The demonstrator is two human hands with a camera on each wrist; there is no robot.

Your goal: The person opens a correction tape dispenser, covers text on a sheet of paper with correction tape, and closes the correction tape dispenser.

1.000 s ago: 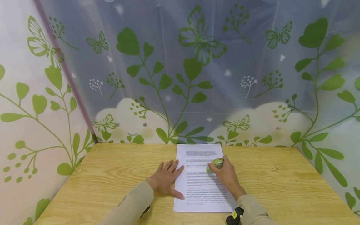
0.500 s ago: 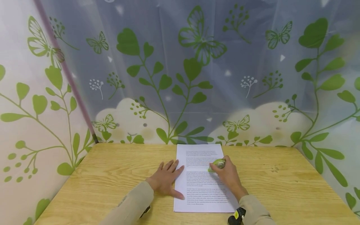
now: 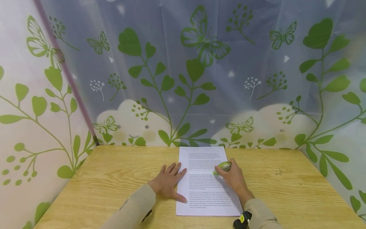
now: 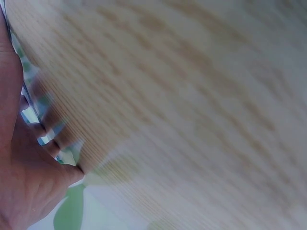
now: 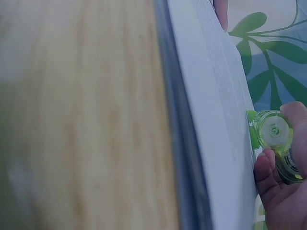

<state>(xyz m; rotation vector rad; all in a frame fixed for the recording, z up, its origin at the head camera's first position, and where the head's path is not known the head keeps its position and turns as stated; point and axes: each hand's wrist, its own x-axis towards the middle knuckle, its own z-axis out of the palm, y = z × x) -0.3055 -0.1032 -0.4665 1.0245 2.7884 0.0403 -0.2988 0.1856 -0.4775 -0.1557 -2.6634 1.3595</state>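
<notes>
Clearly, at the far left the worktop [image 3: 120, 165] is showing its wood grain, and my left sleeve [image 3: 130, 205] is slanting over its near part. Next, my left hand [image 3: 168, 183] is resting with its fingers spread, gripping nothing; its palm is lying over the wood, while the tips of the thumb and forefinger are overlapping the left margin of the paper [image 3: 207, 187]. The paper, a printed stack, is lying flat between my hands, its long axis running away from me.

Further right, over the right side of the paper's far half, is sitting the dispenser [image 3: 224, 165], a small green thing with a clear round wheel, which I am taking for correction tape. Its long axis is slanting: the tip is pointing left and towards me, the body is leaning away to the right. That tip is meeting the page, I am judging, in line with the pale gap between two paragraphs. My right hand [image 3: 235, 179] is pinching the dispenser from its right between thumb and fingers, so it is the nearer one; my left is staying well apart at the opposite edge. Last, a black wrist unit [image 3: 242, 219] is sitting beside the paper's near right corner.
</notes>
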